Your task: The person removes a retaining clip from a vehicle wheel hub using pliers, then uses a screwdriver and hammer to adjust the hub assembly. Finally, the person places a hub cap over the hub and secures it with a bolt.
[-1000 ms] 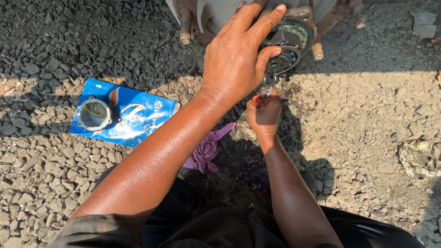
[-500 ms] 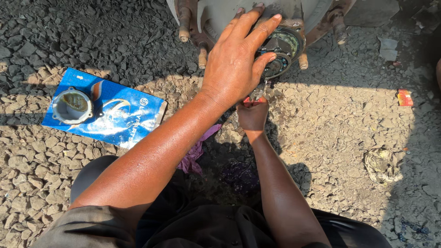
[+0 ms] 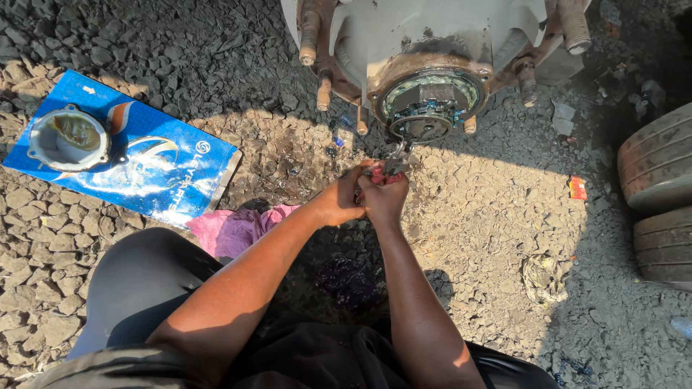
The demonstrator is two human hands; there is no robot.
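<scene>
- Nearest, at 6 o'clock: the person's dark clothing and a bent knee [image 3: 137, 288] at lower left, both forearms reaching up toward frame centre.
- Left hand [image 3: 339, 202] is closed, fingers curled around the red-handled pliers [image 3: 386, 173]; it presses against the other hand.
- Right hand [image 3: 383, 198] is also closed, gripping the same pliers from the right; the two fists touch just above centre.
- Pliers' metal tip points toward 12 o'clock, up at the lower edge of the wheel hub [image 3: 429, 101]; cannot tell what the tip bites.
- Pink rag [image 3: 231, 230] lies on the gravel at 9 o'clock from the hands, beside the knee, partly under the left forearm.
- Dark wet stain [image 3: 346, 277] on the ground between the forearms, at 6 o'clock from the hands.
- Blue printed sheet [image 3: 155, 173] lies flat at 10 o'clock; a round metal hub cap [image 3: 68, 138] sits open side up on its left end.
- Small red scrap [image 3: 577, 188] on the gravel at 3 o'clock, well apart from the hands.
- Crumpled grey scrap [image 3: 544, 277] at 4 o'clock.
- Two worn tyres [image 3: 659, 194] stacked at the right edge, 3 o'clock.
- Farthest, at 12 o'clock: the hub, rusty, with a greasy centre showing a large nut, and threaded wheel studs [image 3: 308, 36] sticking out around it.
- Ground is crushed stone [image 3: 490, 216], sunlit at centre, shaded at top left.
</scene>
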